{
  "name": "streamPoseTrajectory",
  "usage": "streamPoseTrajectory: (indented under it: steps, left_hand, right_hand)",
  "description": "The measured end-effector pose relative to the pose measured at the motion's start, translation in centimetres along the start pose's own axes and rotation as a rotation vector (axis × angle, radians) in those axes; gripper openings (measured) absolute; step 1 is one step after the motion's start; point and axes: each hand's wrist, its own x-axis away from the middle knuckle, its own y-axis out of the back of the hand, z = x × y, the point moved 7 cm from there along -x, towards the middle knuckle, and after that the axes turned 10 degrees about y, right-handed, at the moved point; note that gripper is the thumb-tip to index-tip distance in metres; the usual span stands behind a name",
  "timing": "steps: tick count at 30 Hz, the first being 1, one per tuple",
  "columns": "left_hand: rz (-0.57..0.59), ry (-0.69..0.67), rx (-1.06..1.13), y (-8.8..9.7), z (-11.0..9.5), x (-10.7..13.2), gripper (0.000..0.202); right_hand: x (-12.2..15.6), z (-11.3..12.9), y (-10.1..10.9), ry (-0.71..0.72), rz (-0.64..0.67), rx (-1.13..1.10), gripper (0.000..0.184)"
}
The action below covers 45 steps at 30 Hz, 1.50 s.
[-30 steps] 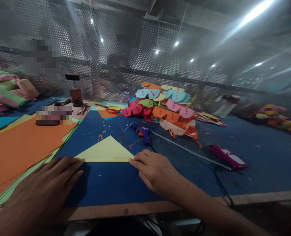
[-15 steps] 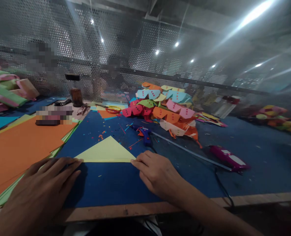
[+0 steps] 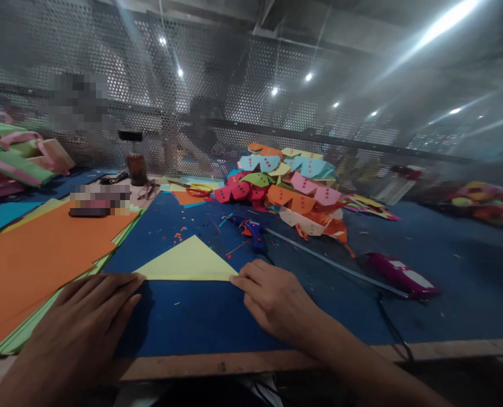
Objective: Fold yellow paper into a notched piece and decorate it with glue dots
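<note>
A pale yellow paper (image 3: 192, 260) folded into a triangle lies on the blue table, its point facing away from me and a narrow folded strip along its near edge. My left hand (image 3: 90, 316) is low over the table with its fingers close together, the tips holding the left corner. At the opposite corner, my right hand (image 3: 272, 299) has its fingers curled and pinches the paper. Both corners are partly hidden under the fingertips. Just beyond the paper lies a blue glue gun (image 3: 253, 230), with small paper scraps around it.
Orange sheets (image 3: 43, 254) are stacked at left, with a phone (image 3: 92, 209) on top. Behind are a dark-lidded bottle (image 3: 136, 158), yellow-handled scissors (image 3: 198, 189) and a pile of coloured paper masks (image 3: 293, 195). A purple device (image 3: 404, 274) with a cord lies right.
The view has shifted slightly, so everything appears a little further right. Both hands keep their places at the paper's corners.
</note>
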Motion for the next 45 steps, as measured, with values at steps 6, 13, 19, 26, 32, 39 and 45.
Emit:
streamPoseTrajectory:
  steps: [6,13,19,26,32,39,45]
  left_hand:
    - [0.079,0.288,0.186,0.2,3.4,-1.2,0.036]
    - [0.241,0.495,0.228,-0.2,6.5,-2.9,0.042]
    - [0.373,0.53,0.335,-1.3,6.7,-2.9,0.036]
    - [0.329,0.475,0.357,-1.9,6.9,-2.9,0.037]
    - [0.324,0.463,0.326,-2.0,6.9,-2.9,0.036]
    - [0.317,0.473,0.306,-2.0,6.7,-2.9,0.033]
    - [0.271,0.458,0.292,-1.8,6.7,-2.7,0.026]
  right_hand:
    - [0.0,0.1,0.0,0.018,-0.025,0.0,0.024]
    - [0.1,-0.1,-0.1,0.017,-0.031,0.002,0.025]
    - [0.0,0.0,0.0,0.017,-0.03,-0.002,0.026]
    - [0.0,-0.1,0.1,0.011,-0.024,-0.008,0.026]
    - [0.1,0.0,0.0,0.014,-0.035,-0.002,0.026]
    - [0.1,-0.1,-0.1,0.012,-0.038,-0.007,0.026]
    - [0.0,0.0,0.1,0.014,-0.04,-0.002,0.027]
